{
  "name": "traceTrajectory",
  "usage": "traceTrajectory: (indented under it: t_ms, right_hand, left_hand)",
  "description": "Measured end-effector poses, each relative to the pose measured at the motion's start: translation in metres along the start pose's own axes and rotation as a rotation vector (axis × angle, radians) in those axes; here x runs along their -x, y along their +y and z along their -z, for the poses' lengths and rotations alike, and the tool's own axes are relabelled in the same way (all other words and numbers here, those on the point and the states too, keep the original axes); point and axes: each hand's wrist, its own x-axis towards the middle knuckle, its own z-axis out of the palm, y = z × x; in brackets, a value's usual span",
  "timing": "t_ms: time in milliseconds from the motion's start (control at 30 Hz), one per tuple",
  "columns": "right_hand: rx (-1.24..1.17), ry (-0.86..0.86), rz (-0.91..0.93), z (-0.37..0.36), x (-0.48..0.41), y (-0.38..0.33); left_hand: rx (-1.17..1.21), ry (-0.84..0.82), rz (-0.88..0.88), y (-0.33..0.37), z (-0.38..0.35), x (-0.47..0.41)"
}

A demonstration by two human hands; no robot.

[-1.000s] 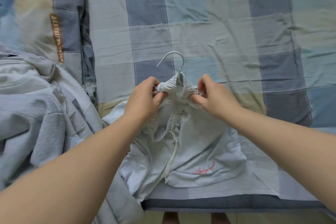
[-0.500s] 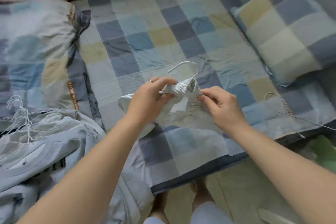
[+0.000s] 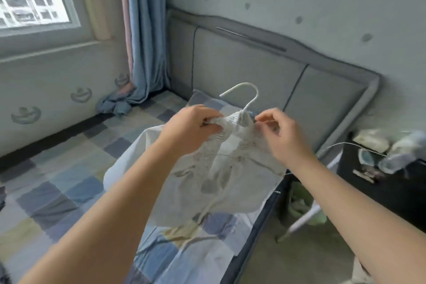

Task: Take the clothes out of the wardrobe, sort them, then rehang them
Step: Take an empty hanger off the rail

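The left hand point(image 3: 196, 130) and right hand point(image 3: 284, 137) each pinch the bunched top of the white shorts point(image 3: 221, 184), held up over the bed point(image 3: 57, 193), likely so it sits right on the hanger point(image 3: 245, 93).

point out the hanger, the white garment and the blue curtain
hanger point(image 3: 256, 94): head view, right bend of its white hook
white garment point(image 3: 230, 182): head view, loose fabric below the gathered waistband
blue curtain point(image 3: 147, 41): head view, middle of its hanging folds
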Motion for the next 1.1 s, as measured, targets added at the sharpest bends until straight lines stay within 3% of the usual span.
traceTrajectory:
  t_ms: [267,467,833,1100]
  right_hand:
    - [0.138,0.04,-0.104,0.236,0.045,-0.013]
    - [0.319,0.238,-0.154,0.416,0.12,-0.017]
    - [0.745,0.59,-0.278,0.703,0.339,-0.061]
    - [1.023,0.814,-0.482,0.82,0.483,-0.115]
  left_hand:
    - [0.098,-0.14,-0.326,0.208,-0.057,-0.072]
    - [0.153,-0.196,-0.616,0.398,-0.126,-0.072]
    - [0.276,-0.255,-1.128,0.738,-0.256,0.015]
    - [0.473,-0.535,-1.329,0.928,-0.331,0.106]
